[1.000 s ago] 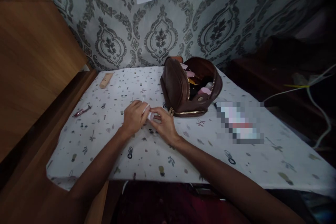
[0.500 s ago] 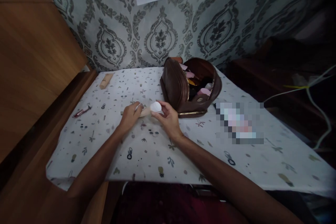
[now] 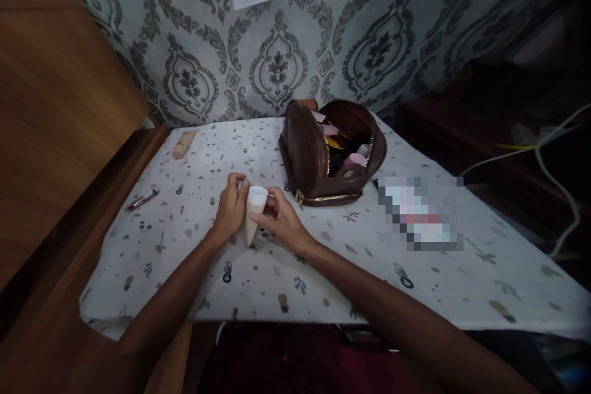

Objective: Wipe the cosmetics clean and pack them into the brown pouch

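A beige cosmetic tube (image 3: 252,225) with a wide white cap (image 3: 257,195) stands nearly upright between my hands, cap up and flat end down. My right hand (image 3: 285,221) grips its right side, the thumb across the front. Along the left side my left hand (image 3: 232,206) is closed, its thumb and bent fingers close to the cap. Its exact contact is partly hidden. To the right of my hands sits an unzipped brown leather bag (image 3: 302,154), with pink, yellow and white items inside.
Another beige tube (image 3: 184,144) lies at the table's back left. Nearer, a small dark-red tube (image 3: 143,199) rests by the left edge. A blurred-out rectangular item (image 3: 418,214) lies right of the bag. A wooden panel (image 3: 69,117) borders the left, the patterned wall the back.
The cosmetic tube has turned from lying sideways between my hands to nearly upright, cap on top. Both hands have shifted with it, the right one toward the left. The view has shifted slightly.
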`<state>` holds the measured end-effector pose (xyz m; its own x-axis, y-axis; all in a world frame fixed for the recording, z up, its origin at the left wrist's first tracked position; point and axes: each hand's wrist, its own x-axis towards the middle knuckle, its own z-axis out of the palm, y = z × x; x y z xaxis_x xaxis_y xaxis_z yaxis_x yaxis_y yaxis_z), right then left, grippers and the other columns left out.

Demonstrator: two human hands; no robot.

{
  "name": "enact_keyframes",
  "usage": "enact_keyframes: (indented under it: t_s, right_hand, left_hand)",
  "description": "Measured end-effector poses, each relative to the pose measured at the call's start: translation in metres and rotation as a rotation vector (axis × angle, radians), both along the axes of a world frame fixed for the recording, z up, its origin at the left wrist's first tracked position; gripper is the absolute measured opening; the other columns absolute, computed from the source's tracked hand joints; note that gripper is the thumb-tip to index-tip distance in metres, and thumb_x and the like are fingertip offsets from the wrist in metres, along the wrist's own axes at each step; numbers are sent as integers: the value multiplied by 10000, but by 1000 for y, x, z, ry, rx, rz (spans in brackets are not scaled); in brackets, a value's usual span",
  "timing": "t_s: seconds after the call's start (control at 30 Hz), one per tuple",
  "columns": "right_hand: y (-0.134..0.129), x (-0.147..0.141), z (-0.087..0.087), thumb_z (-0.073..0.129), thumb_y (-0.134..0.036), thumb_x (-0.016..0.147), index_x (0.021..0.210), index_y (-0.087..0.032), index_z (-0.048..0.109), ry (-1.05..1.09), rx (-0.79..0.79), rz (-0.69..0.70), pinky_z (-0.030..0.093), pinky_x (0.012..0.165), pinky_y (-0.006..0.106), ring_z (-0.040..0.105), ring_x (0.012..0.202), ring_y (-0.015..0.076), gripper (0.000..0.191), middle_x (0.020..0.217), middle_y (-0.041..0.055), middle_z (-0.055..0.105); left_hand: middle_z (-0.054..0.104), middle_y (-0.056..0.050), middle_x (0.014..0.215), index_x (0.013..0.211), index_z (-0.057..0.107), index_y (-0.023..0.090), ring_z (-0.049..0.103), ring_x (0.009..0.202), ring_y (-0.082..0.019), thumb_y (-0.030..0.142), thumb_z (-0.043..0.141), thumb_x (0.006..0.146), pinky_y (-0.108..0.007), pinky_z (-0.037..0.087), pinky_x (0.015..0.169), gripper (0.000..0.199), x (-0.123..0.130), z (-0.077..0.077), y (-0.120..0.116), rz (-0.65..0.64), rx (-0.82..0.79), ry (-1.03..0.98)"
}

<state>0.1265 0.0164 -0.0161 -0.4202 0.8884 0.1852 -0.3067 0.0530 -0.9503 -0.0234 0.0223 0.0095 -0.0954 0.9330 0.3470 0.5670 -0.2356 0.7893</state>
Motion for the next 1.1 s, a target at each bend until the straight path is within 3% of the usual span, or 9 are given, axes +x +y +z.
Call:
enact_keyframes:
  t_s: [0.17, 0.3, 0.43, 0.53, 0.63, 0.7, 0.8, 0.97, 1.1]
  right_hand:
    - [-2, 0, 7, 817, -458, 717, 932, -210, 557, -70, -21, 75, 461, 770, 271, 581, 840, 150, 419, 891, -8, 619]
    - [4, 6, 9, 697, -458, 797, 858, -178, 623, -226, 56, 19, 384, 657, 255, 499, 707, 129, 296, 748, -32, 534]
    - [7, 12, 8, 719, -345, 754, 850, -175, 682, -434, 263, 14, 374, 633, 257, 460, 666, 130, 199, 704, -38, 537]
    - [6, 14, 8, 737, -278, 735, 873, -189, 719, -487, 455, 52, 452, 738, 304, 551, 790, 182, 165, 836, 11, 633]
    - [3, 12, 7, 777, -306, 734, 993, -216, 739, -408, 494, 102, 485, 888, 369, 607, 1015, 246, 277, 1060, 63, 673]
    - [1, 11, 8, 808, -355, 729, 1076, -234, 712, -301, 401, 115, 485, 925, 377, 620, 1049, 242, 380, 1088, 57, 672]
    - [-1, 10, 9, 835, -410, 718, 1084, -251, 615, -126, 123, 127, 499, 793, 304, 642, 878, 179, 456, 953, 4, 665]
    - [-5, 2, 13, 880, -522, 642, 926, -245, 490, 133, -339, 136, 451, 617, 226, 629, 654, 126, 556, 784, -46, 669]
    - [-9, -5, 17, 907, -563, 575, 871, -226, 495, 313, -514, 131, 510, 611, 252, 625, 592, 119, 609, 743, -38, 683]
  left_hand:
    - [636, -34, 879, 917, 566, 212, 599, 828, -169, 469, 336, 1037, -294, 477, 793, 365, -2, 19, -5, -181, 141, -178]
    - [706, -92, 993, 1021, 676, 195, 621, 990, -222, 473, 359, 1026, -356, 467, 938, 422, -9, 37, -11, -415, 154, 87]
    - [696, -117, 1168, 1208, 653, 206, 607, 1118, -245, 472, 327, 1027, -370, 450, 998, 458, -14, 39, -10, -525, -49, 283]
    - [678, -100, 1231, 1210, 639, 215, 610, 1156, -242, 517, 347, 1011, -350, 459, 1012, 465, -16, 30, -5, -535, -230, 169]
    - [715, -82, 1111, 1084, 677, 191, 655, 1060, -237, 576, 421, 966, -331, 505, 939, 477, -18, 22, 0, -518, -398, -63]
    - [730, -76, 982, 1015, 693, 172, 682, 948, -232, 603, 474, 931, -323, 531, 847, 491, -18, 20, 4, -480, -468, -223]
    - [725, -77, 890, 980, 690, 159, 691, 882, -233, 660, 479, 900, -331, 539, 805, 549, -15, 21, 6, -397, -429, -376]
    - [702, -110, 999, 1093, 589, 177, 672, 751, -197, 758, 156, 917, -311, 537, 620, 745, 5, 23, -3, -215, -350, -528]
    - [684, -79, 1045, 1181, 494, 219, 559, 566, -125, 780, 263, 893, -254, 434, 446, 671, 19, 17, -19, -160, -202, -646]
